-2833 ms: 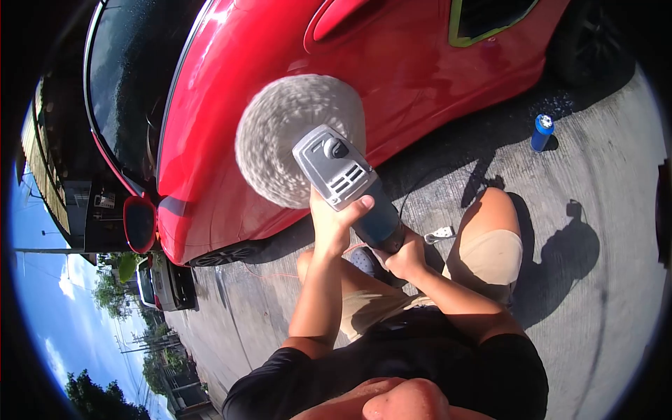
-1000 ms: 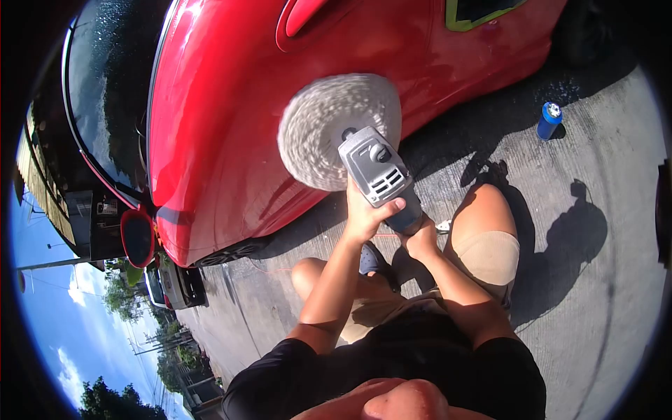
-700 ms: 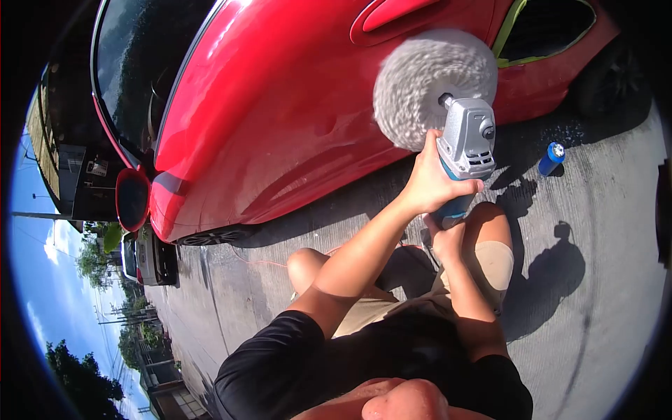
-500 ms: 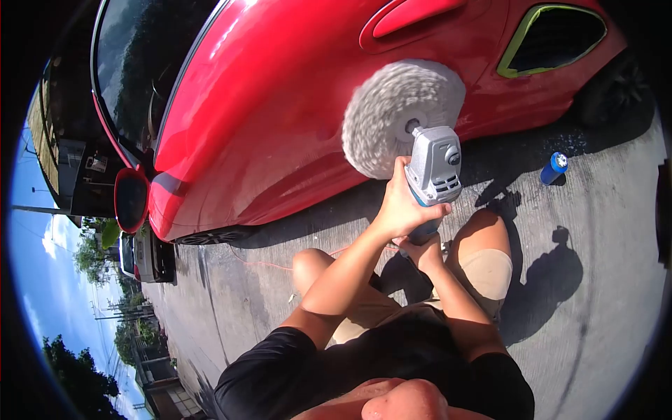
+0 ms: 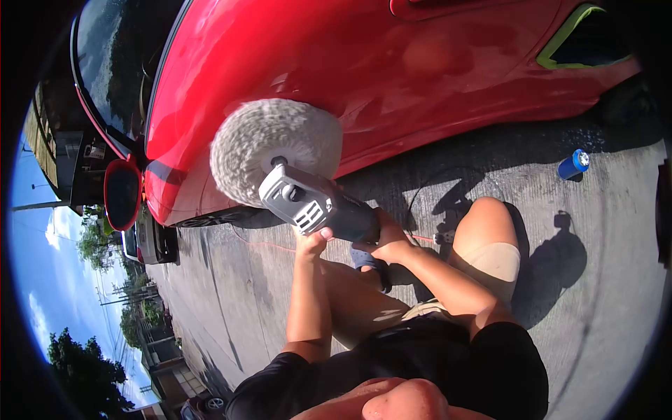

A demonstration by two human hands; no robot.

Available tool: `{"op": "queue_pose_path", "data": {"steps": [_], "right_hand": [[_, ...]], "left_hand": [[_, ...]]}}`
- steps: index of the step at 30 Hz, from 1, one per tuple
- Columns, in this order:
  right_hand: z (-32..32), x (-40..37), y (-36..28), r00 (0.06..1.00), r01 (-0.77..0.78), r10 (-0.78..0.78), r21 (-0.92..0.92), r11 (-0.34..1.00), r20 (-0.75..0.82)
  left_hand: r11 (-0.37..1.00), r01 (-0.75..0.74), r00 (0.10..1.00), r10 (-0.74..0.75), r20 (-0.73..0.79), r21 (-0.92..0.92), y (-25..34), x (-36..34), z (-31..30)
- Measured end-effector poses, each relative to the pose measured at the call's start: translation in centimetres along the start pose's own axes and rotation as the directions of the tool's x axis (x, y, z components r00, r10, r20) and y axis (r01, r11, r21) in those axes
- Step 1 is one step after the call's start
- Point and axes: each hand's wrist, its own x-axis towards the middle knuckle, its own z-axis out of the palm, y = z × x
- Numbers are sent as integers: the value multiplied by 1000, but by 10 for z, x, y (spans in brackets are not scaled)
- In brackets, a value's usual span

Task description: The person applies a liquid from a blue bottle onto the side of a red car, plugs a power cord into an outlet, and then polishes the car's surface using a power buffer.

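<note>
A grey and blue-black car polisher (image 5: 308, 203) is between my two hands, its fluffy white wool pad (image 5: 273, 143) against the lower side of the red car (image 5: 301, 56). My left hand (image 5: 311, 243) grips the polisher near its head, thumb showing beside the vents. Around the rear of its body my right hand (image 5: 392, 238) is closed. The pad's face is turned to the car and hidden; its fibres look smeared, as in spinning.
A blue bottle (image 5: 573, 164) stands on the concrete ground (image 5: 448, 350) at the right. An orange cord (image 5: 262, 243) lies behind my arms. The car's side mirror (image 5: 122, 194) sticks out at left. Green tape (image 5: 553, 52) edges a small window. My bent knee (image 5: 486, 227) is close by.
Both hands have carried the polisher left along the car's side, from below the door handle toward the mirror end. The polisher's body has swung from nearly upright to slanting.
</note>
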Motion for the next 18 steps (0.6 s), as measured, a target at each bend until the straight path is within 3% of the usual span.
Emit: {"op": "queue_pose_path", "data": {"steps": [2,4,5,7,8,11,12,14,18], "right_hand": [[1,-9,1,999,31,-32,16,999,35],[1,-17,11,997,30,-27,37,999,-73],[1,-17,23,992,39,-26,112,993,-120],[4,-18,53,977,78,-23,255,964,-214],[6,-21,65,970,93,19,436,895,-244],[-35,-56,37,957,107,-85,67,992,-276],[-40,-58,49,955,96,31,407,908,-295],[-61,-71,21,928,73,-40,75,994,-372],[-61,-70,4,898,157,-99,102,982,-428]], "left_hand": [[1000,6,1000,-5,20,-11,-1,-2,-3],[1000,18,998,-18,68,12,2,4,14],[1000,-20,998,20,62,-8,1,7,32],[987,2,997,-16,81,162,8,13,65],[982,52,991,-74,115,181,15,20,84],[974,152,961,-185,205,166,24,36,137],[973,129,962,-170,215,193,21,38,149],[975,86,963,-135,234,206,16,45,167],[976,55,963,-107,247,209,23,52,175]]}}
